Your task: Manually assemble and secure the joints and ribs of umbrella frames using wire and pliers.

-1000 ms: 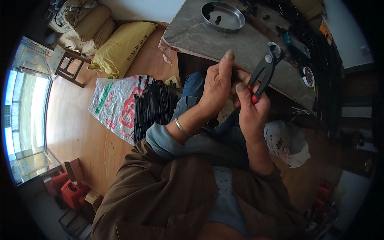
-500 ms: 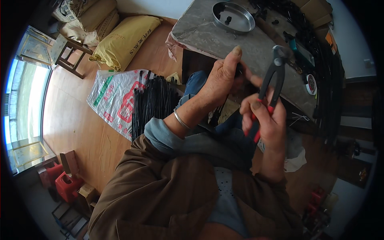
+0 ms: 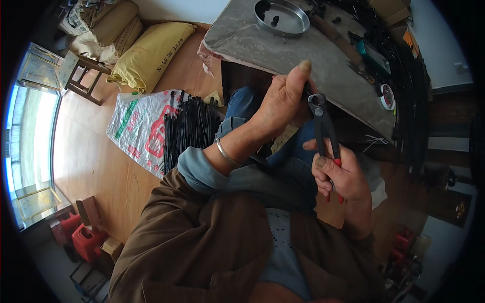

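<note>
My right hand is closed round the red handles of a pair of end-cutting pincers, whose dark jaws point up and away from me. My left hand is curled with the thumb raised, and a small black piece shows at its fingers, right by the pincers' jaws. Most of that piece is hidden behind the hand, so its kind is unclear. Left of my knees, a bundle of thin black rods lies on a white plastic sack with red and green print.
Ahead stands a grey-topped table bearing a round metal tray with small black parts, a teal container and a round tin. A full yellow sack, a wooden stool and red plastic containers stand to the left.
My right hand has turned the pincers and brought their jaws leftward and down, up to my left hand. My left hand has hardly moved. The whole view has shifted slightly.
</note>
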A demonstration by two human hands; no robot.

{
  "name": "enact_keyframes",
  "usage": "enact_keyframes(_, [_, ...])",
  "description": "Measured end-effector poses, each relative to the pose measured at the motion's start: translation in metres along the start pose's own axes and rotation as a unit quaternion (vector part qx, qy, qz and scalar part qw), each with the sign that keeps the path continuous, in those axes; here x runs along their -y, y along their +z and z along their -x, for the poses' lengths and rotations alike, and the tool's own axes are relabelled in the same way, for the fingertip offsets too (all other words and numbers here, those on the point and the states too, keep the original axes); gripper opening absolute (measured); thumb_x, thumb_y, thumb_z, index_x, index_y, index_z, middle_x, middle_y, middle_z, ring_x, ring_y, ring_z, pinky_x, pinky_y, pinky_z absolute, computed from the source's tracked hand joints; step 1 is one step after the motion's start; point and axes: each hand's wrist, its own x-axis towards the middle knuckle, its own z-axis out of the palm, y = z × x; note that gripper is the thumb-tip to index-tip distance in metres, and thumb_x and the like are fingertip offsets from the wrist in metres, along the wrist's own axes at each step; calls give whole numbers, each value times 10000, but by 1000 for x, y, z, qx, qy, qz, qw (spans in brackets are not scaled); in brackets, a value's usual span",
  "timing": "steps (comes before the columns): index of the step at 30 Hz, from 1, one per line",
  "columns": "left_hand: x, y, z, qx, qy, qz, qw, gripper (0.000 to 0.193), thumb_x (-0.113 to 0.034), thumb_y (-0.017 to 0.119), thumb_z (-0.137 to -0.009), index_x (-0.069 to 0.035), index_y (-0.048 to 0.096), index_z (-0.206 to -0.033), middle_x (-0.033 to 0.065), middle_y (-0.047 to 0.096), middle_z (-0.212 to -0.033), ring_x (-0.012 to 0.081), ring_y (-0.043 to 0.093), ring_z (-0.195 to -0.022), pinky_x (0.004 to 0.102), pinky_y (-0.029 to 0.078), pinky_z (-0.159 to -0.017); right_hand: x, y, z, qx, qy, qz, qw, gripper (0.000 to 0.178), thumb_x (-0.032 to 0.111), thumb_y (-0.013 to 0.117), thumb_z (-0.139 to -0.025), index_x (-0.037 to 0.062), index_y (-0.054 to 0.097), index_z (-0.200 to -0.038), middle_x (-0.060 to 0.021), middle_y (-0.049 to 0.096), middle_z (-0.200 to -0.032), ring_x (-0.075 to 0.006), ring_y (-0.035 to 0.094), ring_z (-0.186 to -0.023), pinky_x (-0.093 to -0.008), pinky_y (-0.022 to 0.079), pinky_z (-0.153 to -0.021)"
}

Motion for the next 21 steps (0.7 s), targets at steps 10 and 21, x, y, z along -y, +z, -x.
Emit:
enact_keyframes(10, [6, 15, 1, 10, -20, -24, 999, 560, -525, 400, -949, -36, 569, -735, -12, 444, -541, 63, 338, -441, 224, 248, -417, -2, -14, 17, 20, 20, 11, 1000, 280, 112, 430, -988, -9, 439, -1241, -6, 439, -619, -49, 414, -463, -219, 405, -443])
enact_keyframes(21, [12, 14, -3, 23, -32, -20, 999, 574, -556, 413, -934, -37, 577, -750, -7, 472, -577, 61, 359, -457, 215, 267, -425, -7, -17, 11, 39, -16, -3, 999, 471, 203, 478, -983, -76, 334, -1334, -184, 604, -1007, -192, 650, -757, -296, 549, -664])
